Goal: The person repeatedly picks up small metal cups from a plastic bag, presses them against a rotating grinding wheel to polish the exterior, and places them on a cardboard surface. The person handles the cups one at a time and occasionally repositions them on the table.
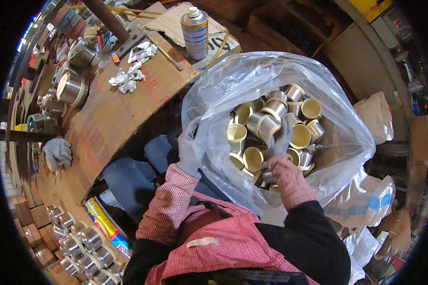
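My left hand (192,144), in a pale glove, grips the near-left rim of a large clear plastic bag (232,87). Inside the bag lie several metal cups with cream-coloured inner linings and rims. My right hand (281,139), gloved too, reaches in among them, its fingers against a silvery metal cup (267,127) near the middle of the heap. Whether the fingers close around that cup cannot be made out. Beside my right hand lies another cup (300,136), its cream inside facing up. The lower part of the heap is hidden by my right forearm and the bag.
A brown workbench (110,107) curves along the left, bearing crumpled white wipes (128,79), a spray can (194,34) on cardboard and a metal rod. A lone grey glove (57,154) rests at its far left. More metal cups (89,245) stand at lower left beside a colourful box (107,228).
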`<action>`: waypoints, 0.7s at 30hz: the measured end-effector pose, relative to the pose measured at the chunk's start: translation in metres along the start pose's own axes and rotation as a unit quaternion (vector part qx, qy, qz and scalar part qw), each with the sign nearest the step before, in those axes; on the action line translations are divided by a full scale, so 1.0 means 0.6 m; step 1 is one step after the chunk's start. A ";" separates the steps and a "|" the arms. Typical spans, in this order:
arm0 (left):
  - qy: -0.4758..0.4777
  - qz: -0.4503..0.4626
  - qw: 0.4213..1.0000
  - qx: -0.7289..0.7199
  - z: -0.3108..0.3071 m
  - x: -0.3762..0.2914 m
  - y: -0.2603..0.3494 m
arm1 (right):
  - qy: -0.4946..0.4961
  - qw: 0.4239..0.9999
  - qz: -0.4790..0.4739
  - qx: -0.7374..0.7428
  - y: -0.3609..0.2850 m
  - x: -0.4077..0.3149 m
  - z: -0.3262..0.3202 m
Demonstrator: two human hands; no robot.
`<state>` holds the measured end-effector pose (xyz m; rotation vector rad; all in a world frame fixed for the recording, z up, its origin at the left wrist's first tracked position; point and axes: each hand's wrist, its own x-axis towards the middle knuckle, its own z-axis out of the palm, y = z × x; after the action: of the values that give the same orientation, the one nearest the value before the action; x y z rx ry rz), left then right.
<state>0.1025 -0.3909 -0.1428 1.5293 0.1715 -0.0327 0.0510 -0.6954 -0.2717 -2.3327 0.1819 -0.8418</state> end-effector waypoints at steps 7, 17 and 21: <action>-0.052 0.052 0.996 0.059 -0.018 -0.020 0.007 | -0.102 0.982 0.137 0.082 0.051 0.057 -0.030; 0.031 0.180 0.970 0.163 -0.194 -0.129 0.055 | -0.022 0.992 -0.080 -0.100 -0.130 0.009 -0.148; 0.028 0.204 0.920 0.334 -0.266 -0.190 0.082 | -0.118 0.978 -0.153 0.073 -0.300 0.028 -0.086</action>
<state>-0.0183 -0.2395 -0.0841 2.2261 -0.1368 0.3154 0.0176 -0.5871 -0.1219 -2.3294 -0.3370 -0.6843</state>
